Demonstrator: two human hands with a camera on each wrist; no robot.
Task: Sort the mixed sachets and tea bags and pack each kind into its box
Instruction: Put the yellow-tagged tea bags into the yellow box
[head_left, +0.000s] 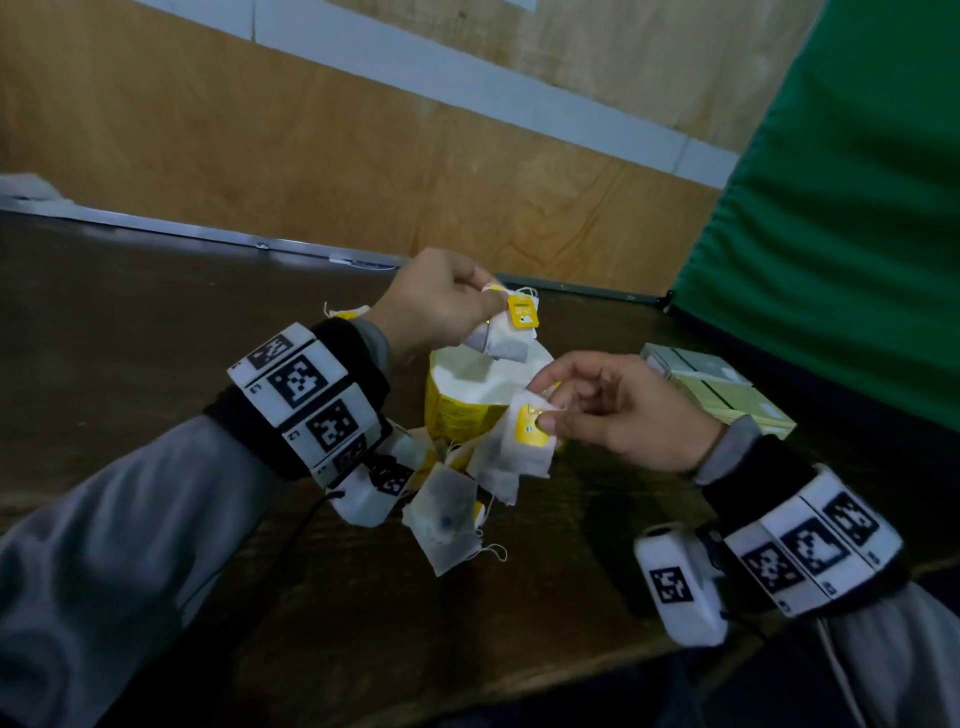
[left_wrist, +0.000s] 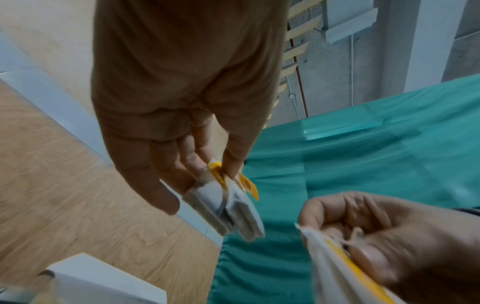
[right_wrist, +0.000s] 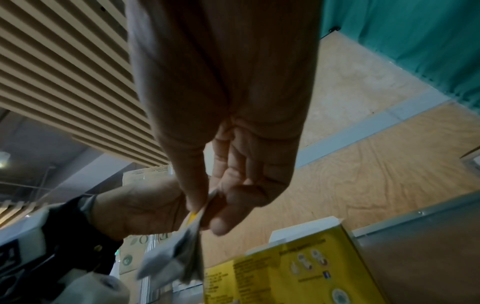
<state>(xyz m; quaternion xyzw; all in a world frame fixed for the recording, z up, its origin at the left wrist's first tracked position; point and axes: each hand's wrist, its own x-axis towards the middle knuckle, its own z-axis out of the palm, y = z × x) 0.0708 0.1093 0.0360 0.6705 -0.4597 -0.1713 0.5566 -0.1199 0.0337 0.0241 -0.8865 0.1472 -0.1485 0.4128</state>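
We are pinching limp, featherlight tea bags (head_left: 506, 338) in both hands, fingers (head_left: 480, 283) gripping near the tags, above the box (head_left: 467, 402).

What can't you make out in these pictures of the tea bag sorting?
- Inside of the yellow box: head view, hidden by its walls and the left hand's tea bags.
- Print on the tags: too small in the head view, blurred in both wrist views.
- Number of bags the right hand holds: they overlap.
- Green boxes: labels too dim to read.
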